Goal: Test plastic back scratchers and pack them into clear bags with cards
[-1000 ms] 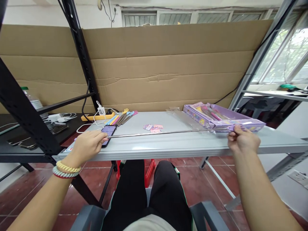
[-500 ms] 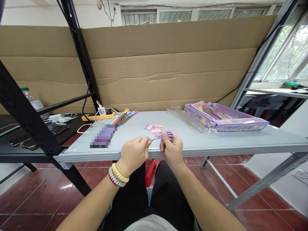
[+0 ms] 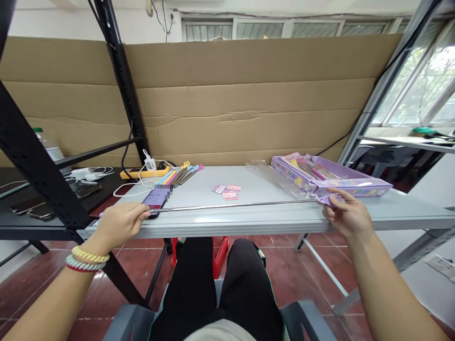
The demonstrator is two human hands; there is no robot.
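A telescopic back scratcher (image 3: pixel 241 204) is drawn out to a long thin metal rod across the front of the table. My left hand (image 3: pixel 121 220) is closed round its handle end at the left, over the lower part of a phone (image 3: pixel 156 198). At the other end, my right hand (image 3: pixel 346 213) pinches the purple claw head (image 3: pixel 326 200), close to the front of the purple box. Small pink and purple cards (image 3: pixel 230 195) lie behind the rod. Several back scratchers (image 3: pixel 183 173) with yellow, blue and pink heads lie together beyond the phone.
The purple open box (image 3: pixel 359 191), with more items inside, stands at the right on the grey table (image 3: pixel 206 220). Clear plastic wrap (image 3: pixel 277 180) lies beside it. A yellow bar (image 3: pixel 144 174) and white cable sit at the left. Cardboard (image 3: pixel 249 99) walls the back; a black post (image 3: pixel 122 80) rises left.
My hands have moved far apart, left hand leftward and right hand rightward. The back scratcher, short between them before, is now pulled out long. The phone's screen shows more clearly.
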